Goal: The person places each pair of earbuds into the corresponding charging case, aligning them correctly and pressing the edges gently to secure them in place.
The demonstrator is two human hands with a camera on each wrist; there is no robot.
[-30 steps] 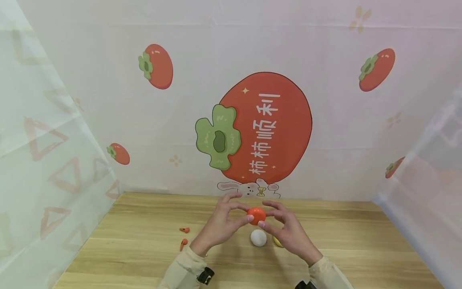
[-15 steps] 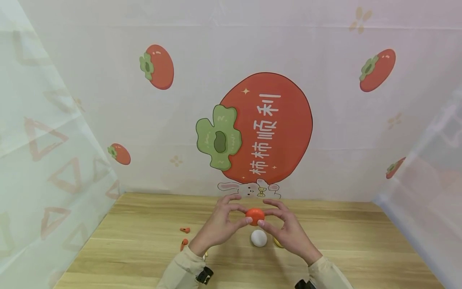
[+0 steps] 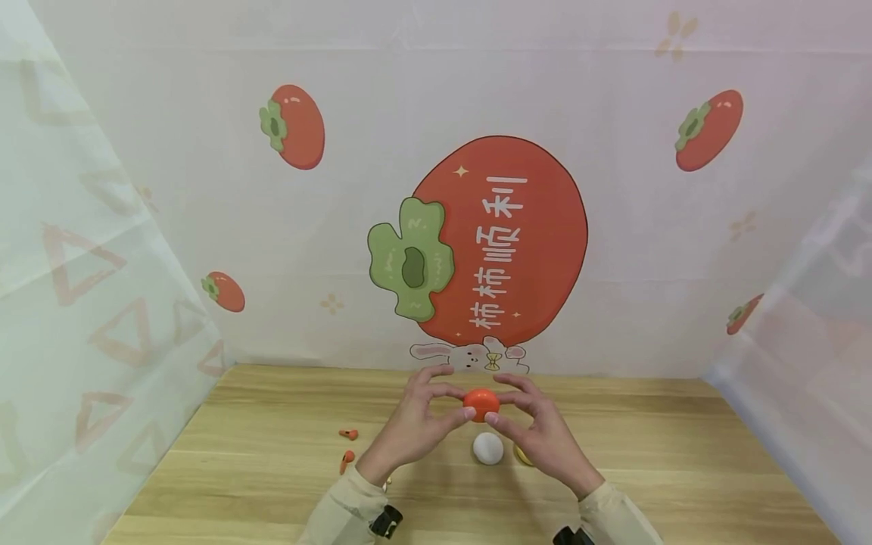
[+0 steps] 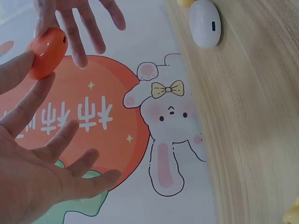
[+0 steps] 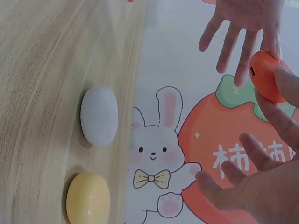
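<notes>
An orange earbud charging case (image 3: 481, 401) is held above the table between both hands, its lid looking closed. My left hand (image 3: 418, 424) pinches its left side with thumb and index finger, the other fingers spread. From the other side my right hand (image 3: 545, 431) pinches it the same way. A small dark port shows on the orange case (image 4: 49, 51) in the left wrist view. Just below the hands lies a white charging case (image 3: 488, 449). A yellow case (image 5: 88, 198) sits beside the white one, partly hidden by my right hand in the head view.
Two orange earbuds (image 3: 348, 457) lie on the wooden table (image 3: 259, 469), left of my left forearm. Something small and yellow (image 3: 387, 483) shows beside the left sleeve, mostly covered. A white printed cloth (image 3: 368, 151) stands behind the table, with cloth on both sides.
The orange case has shifted very slightly left and stays pinched between both hands. The things on the table have not moved.
</notes>
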